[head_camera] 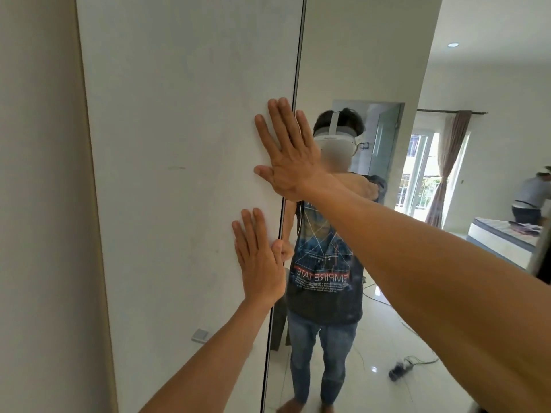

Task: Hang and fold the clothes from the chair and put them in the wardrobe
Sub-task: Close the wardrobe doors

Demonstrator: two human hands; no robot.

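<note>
Wardrobe [179,180], left hand [259,263], right hand [290,158] flat (shirt [325,293]: "EMPIRE")

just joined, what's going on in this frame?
A person presses both hands flat on the white wardrobe door, at its edge beside the mirrored door. The right hand is higher and the left hand is below it, both with fingers straight. Neither hand holds clothing. Only a thin dark gap shows between the doors, so the wardrobe looks closed.
</note>
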